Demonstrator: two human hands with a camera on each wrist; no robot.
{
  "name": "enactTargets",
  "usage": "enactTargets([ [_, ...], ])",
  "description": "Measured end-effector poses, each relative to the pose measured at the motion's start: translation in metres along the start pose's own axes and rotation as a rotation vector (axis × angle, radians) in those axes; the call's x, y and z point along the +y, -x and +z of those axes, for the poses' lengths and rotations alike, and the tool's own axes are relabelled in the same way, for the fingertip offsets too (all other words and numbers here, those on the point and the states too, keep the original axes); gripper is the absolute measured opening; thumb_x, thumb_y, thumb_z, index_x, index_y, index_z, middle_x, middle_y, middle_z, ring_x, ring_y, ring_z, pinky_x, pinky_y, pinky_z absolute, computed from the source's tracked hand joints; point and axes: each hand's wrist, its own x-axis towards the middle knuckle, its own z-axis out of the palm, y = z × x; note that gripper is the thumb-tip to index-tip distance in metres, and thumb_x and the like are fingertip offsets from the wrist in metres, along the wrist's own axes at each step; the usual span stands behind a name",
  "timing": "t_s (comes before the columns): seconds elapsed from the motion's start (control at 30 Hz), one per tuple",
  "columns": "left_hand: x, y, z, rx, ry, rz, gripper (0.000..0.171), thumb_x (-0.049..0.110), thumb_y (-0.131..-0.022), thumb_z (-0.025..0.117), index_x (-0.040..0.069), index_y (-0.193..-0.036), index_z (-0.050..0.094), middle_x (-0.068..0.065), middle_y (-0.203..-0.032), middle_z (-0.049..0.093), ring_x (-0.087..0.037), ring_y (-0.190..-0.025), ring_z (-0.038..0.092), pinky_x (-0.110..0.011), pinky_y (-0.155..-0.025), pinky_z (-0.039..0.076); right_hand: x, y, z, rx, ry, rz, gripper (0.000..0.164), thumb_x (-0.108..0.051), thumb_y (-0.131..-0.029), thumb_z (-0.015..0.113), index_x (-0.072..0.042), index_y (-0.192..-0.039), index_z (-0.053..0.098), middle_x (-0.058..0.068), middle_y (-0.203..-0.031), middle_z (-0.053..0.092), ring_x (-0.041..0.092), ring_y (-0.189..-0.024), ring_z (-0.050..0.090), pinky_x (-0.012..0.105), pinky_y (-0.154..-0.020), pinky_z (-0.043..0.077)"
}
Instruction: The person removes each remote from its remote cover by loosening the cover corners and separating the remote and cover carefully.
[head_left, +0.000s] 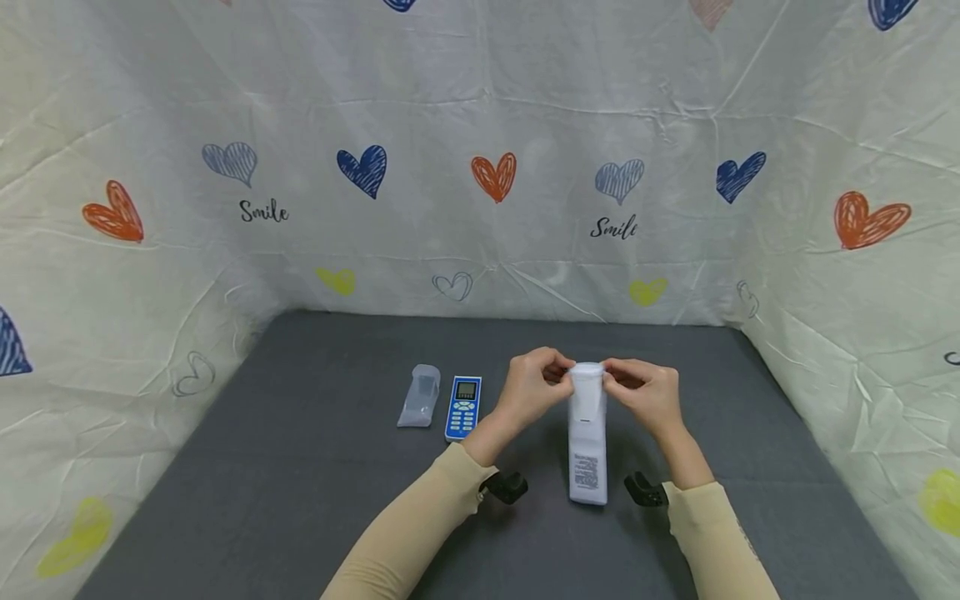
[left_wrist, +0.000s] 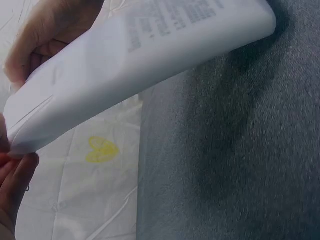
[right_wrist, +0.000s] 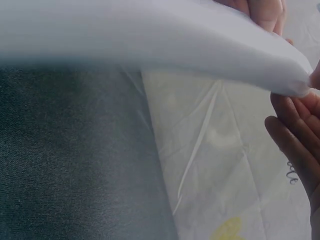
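Observation:
A long white remote control (head_left: 587,433), its back with a printed label facing up, is held slanted in front of me. A smooth, pale translucent cover seems to wrap it, with a fold near the far end in the left wrist view. My left hand (head_left: 534,385) pinches the far end's left corner between thumb and fingers. Opposite it, my right hand (head_left: 649,395) pinches the right corner of the same end. The near end casts a shadow on the dark cloth below. Its front face is hidden.
Left of my hands, a blue remote control (head_left: 463,408) with a small screen lies on the dark grey table (head_left: 300,492). Beside that lies a translucent sleeve (head_left: 421,397). White sheeting (head_left: 450,225) printed with hearts encloses the table at the back and sides.

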Motion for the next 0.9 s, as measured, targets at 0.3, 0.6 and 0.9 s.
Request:
enactTargets([
  [0.3, 0.0, -0.001, 0.0, 0.076, 0.038, -0.029, 0.008, 0.002, -0.08, 0.066, 0.007, -0.085, 0.071, -0.006, -0.082, 0.069, -0.009, -0.064, 0.064, -0.017, -0.059, 0.052, 0.002, 0.0, 0.0, -0.006, -0.066, -0.035, 0.016, 0.017, -0.07, 0.07, 0.013, -0.086, 0.071, 0.025, -0.08, 0.07, 0.007, -0.071, 0.068, 0.015, -0.062, 0.054],
  [0.6, 0.001, -0.003, -0.001, 0.074, 0.134, -0.133, 0.007, 0.002, -0.081, 0.069, 0.008, -0.084, 0.072, -0.008, -0.082, 0.072, -0.014, -0.065, 0.065, -0.02, -0.058, 0.052, 0.003, 0.0, -0.001, 0.002, -0.073, -0.058, 0.016, 0.019, -0.07, 0.069, 0.014, -0.085, 0.07, 0.026, -0.079, 0.069, 0.01, -0.07, 0.068, 0.016, -0.062, 0.054],
  [0.9, 0.027, -0.003, -0.013, 0.061, 0.179, -0.155, 0.005, -0.003, -0.081, 0.067, -0.003, -0.085, 0.07, -0.017, -0.083, 0.07, -0.022, -0.066, 0.065, -0.02, -0.059, 0.052, 0.003, 0.001, -0.001, -0.004, -0.102, -0.043, 0.015, 0.02, -0.071, 0.068, 0.016, -0.085, 0.069, 0.028, -0.079, 0.069, 0.009, -0.07, 0.068, 0.012, -0.063, 0.052],
])
